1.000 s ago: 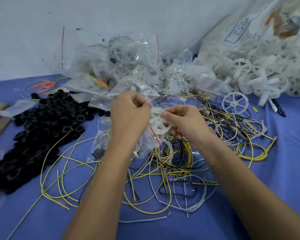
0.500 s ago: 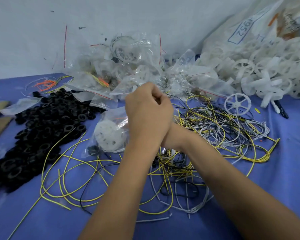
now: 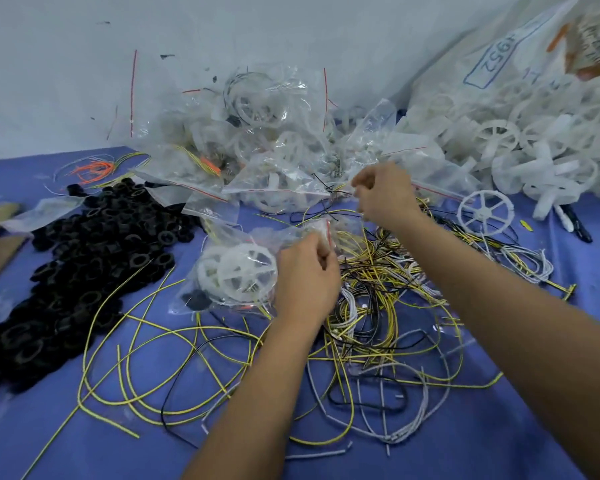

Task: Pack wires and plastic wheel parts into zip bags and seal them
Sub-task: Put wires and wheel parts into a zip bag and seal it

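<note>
A clear zip bag lies on the blue cloth at the centre, holding white plastic wheels, a black part and wires. My left hand pinches its red-striped mouth at the right end. My right hand is higher and farther back, fingers curled, pinching what looks like the far end of the bag's zip strip, blurred. A tangle of yellow, black and grey wires spreads under both hands. One loose white wheel lies to the right.
A heap of black rings fills the left side. Packed zip bags pile up against the wall at the back. A big sack of white wheels sits at the back right. A black pen lies near it.
The bag dropped from in front of me onto the cloth at the left. My hands crossed over its mouth, then drew apart, the right hand moving up and to the right.
</note>
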`<state>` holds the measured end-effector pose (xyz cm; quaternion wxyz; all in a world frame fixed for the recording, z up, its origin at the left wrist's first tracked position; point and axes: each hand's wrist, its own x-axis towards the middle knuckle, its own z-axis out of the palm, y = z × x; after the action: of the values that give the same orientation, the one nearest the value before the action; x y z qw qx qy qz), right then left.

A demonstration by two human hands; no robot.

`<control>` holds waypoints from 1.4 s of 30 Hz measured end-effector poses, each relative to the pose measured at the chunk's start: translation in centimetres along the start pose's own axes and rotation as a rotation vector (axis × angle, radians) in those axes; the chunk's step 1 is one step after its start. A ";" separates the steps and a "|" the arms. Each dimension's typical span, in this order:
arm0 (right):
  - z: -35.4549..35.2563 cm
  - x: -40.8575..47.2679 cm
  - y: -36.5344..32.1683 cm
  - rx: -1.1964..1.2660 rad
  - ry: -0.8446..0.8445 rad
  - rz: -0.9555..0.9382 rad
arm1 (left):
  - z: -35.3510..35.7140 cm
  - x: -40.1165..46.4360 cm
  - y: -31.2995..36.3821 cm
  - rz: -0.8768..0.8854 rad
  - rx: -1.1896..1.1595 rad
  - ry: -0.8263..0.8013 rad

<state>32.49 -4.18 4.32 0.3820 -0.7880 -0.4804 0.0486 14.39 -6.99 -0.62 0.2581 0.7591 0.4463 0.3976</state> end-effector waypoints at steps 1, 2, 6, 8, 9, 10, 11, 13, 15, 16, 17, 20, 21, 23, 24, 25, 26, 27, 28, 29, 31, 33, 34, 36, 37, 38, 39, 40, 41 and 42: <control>-0.1 1.3 0.6 -0.192 0.008 -0.046 | 0.2 0.0 -0.1 -0.001 0.007 -0.019; 0.1 2.5 1.2 -0.333 -0.027 -0.076 | 0.2 0.0 -0.3 -0.003 -0.003 -0.021; 0.7 4.7 3.0 -0.633 -0.232 -0.102 | 0.1 0.0 -0.6 0.016 -0.097 -0.011; 1.0 4.8 3.5 -0.651 -0.243 -0.134 | 0.1 0.1 -0.7 0.015 -0.145 -0.010; 1.1 4.8 3.5 -0.631 -0.214 -0.142 | 0.0 0.1 -0.7 0.010 -0.166 -0.002; 1.0 4.8 3.4 -0.609 -0.166 -0.149 | 0.0 0.1 -0.7 0.003 -0.183 0.008; 0.9 4.8 3.3 -0.596 -0.116 -0.156 | -0.1 0.1 -0.8 -0.005 -0.193 0.017; 0.4 4.6 3.1 -0.589 -0.079 -0.149 | -0.2 0.2 -1.0 -0.023 -0.208 0.036; -0.3 4.2 3.2 -0.515 -0.041 -0.115 | -0.3 0.3 -1.2 -0.044 -0.221 0.060; -0.6 4.1 3.3 -0.436 0.007 -0.097 | -0.4 0.4 -1.3 -0.055 -0.224 0.071; -1.0 4.0 3.5 -0.327 0.068 -0.076 | -0.4 0.4 -1.3 -0.061 -0.227 0.079; -1.6 3.0 3.1 0.243 0.216 0.115 | -0.4 0.3 -1.3 -0.057 -0.226 0.099; -1.8 2.7 2.7 0.553 0.205 0.217 | -0.5 0.3 -1.3 -0.052 -0.226 0.110; -2.2 1.5 1.8 1.155 0.119 0.405 | -0.4 0.4 -1.3 -0.053 -0.230 0.125; -2.5 0.7 1.6 1.343 0.074 0.467 | -0.4 0.4 -1.3 -0.058 -0.232 0.126; -2.6 0.0 1.4 1.460 0.032 0.502 | -0.4 0.3 -1.3 -0.064 -0.233 0.124; -2.8 -0.8 1.2 1.522 -0.006 0.518 | -0.4 0.3 -1.3 -0.068 -0.235 0.122; -2.9 -1.5 1.1 1.546 -0.042 0.512 | -0.4 0.3 -1.3 -0.069 -0.237 0.120; -3.0 -2.2 1.2 1.540 -0.071 0.493 | -0.4 0.2 -1.4 -0.069 -0.239 0.122; -3.1 -2.8 1.3 1.515 -0.092 0.464 | -0.4 0.2 -1.3 -0.068 -0.243 0.123; -3.4 -3.7 1.6 1.440 -0.140 0.388 | -0.5 0.1 -1.3 -0.068 -0.248 0.128; -3.6 -4.3 2.0 1.423 -0.198 0.315 | -0.5 0.1 -1.3 -0.070 -0.246 0.135; -3.7 -4.5 2.0 1.467 -0.229 0.289 | -0.6 0.1 -1.2 -0.071 -0.248 0.142; -3.6 -4.9 2.1 1.575 -0.271 0.257 | -0.6 0.1 -1.2 -0.070 -0.263 0.158; -3.5 -5.0 2.0 1.596 -0.267 0.263 | -0.7 0.1 -1.2 -0.071 -0.276 0.167; -3.2 -5.2 1.8 1.582 -0.251 0.287 | -0.7 0.2 -1.2 -0.075 -0.287 0.174; -2.8 -5.5 1.6 1.536 -0.227 0.320 | -0.8 0.2 -1.3 -0.079 -0.293 0.185; -2.4 -5.7 1.6 1.472 -0.212 0.348 | -0.8 0.3 -1.3 -0.084 -0.294 0.199; -2.0 -6.0 1.5 1.411 -0.219 0.360 | -0.8 0.3 -1.3 -0.092 -0.296 0.212; -1.6 -6.2 1.5 1.363 -0.239 0.359 | -0.9 0.3 -1.3 -0.100 -0.303 0.223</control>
<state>30.97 -10.37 2.65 0.7202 -0.4303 -0.2447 0.4860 13.12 -6.08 -0.96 0.3379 0.6394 0.4444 0.5287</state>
